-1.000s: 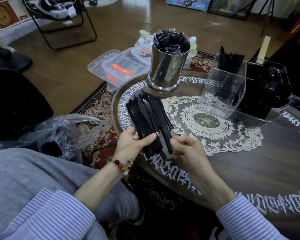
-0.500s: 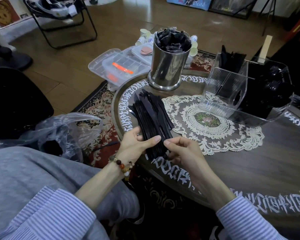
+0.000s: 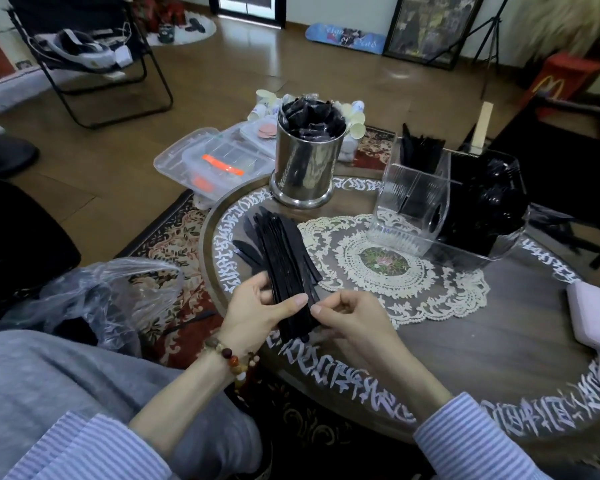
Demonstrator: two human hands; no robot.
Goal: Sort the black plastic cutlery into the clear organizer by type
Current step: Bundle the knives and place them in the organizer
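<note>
Left hand: the left hand point(image 3: 257, 306) grips a bundle of knives point(image 3: 284, 268) near their handle ends, thumb laid across the top, fingers curled underneath; a bead bracelet point(image 3: 236, 362) sits on that wrist.
Right hand: the right hand point(image 3: 354, 320) meets the same handle ends from the other side, fingers curled, forefinger and thumb pinching at the bundle's edge just beside the left thumb.
Knives, look: flat, matte black plastic, long narrow handles, blades pointing away from the person and fanned slightly at the tips; one blade splays out to the left of the rest.
Knives, count: one bundle, too many and too tightly stacked to count.
Knives, place: held over the near left edge of the doily point(image 3: 388, 268), above the table point(image 3: 499, 341).
Organizer: one clear organizer point(image 3: 416, 199) stands at the far right edge of the doily; its left compartment holds upright black cutlery poking above the rim, its right part is packed dark with black cutlery whose type cannot be told. A pale wooden stick point(image 3: 484, 124) rises behind it.
Tin: one shiny metal tin point(image 3: 305, 168), beyond the far left of the doily, stuffed with black wrapped pieces.
Doily: one, cream lace, round, with a floral centre.
Bag: one clear plastic bag point(image 3: 94, 299), left of the doily, off the table by the person's knee.
Boxes: clear lidded plastic boxes point(image 3: 215, 161) on the floor beyond the tin; the number is unclear.
</note>
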